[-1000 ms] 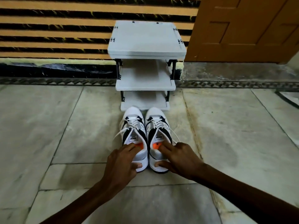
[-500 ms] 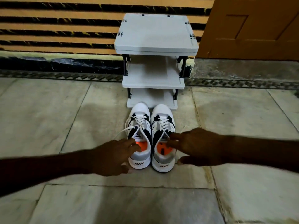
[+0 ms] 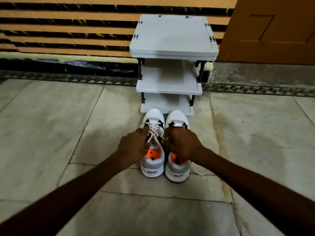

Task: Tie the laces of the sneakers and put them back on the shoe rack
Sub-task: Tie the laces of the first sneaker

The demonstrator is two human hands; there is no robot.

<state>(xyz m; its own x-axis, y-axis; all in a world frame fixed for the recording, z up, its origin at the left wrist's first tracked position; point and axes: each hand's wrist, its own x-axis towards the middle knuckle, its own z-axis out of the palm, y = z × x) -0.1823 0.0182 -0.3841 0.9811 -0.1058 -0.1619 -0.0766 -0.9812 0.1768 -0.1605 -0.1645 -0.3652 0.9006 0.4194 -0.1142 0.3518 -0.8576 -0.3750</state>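
The floor (image 3: 51, 133) of pale stone slabs fills most of the view. At 12 o'clock the white rack (image 3: 173, 40) stands against the striped wall, and all three of its shelves that show are bare.

Just before the rack's bottom shelf, at the centre, the two sneakers sit side by side, touching or nearly so, toes toward the rack. The left sneaker (image 3: 153, 169) has its laces (image 3: 154, 132) drawn up into both hands. The right sneaker (image 3: 178, 172) is partly hidden by the right hand, and a loose lace end (image 3: 200, 172) trails on the floor at its 3 o'clock side.

The left hand (image 3: 134, 145) is pinched on a lace strand at the left sneaker's 9 o'clock side. The right hand (image 3: 180, 143) is curled at its 3 o'clock side; it seems to pinch the other strand, though blur hides the fingertips.

By my reading the task is near its start. No knot or bow shows on either shoe. Left to do: tie the left sneaker, tie the right, then set both on the rack.
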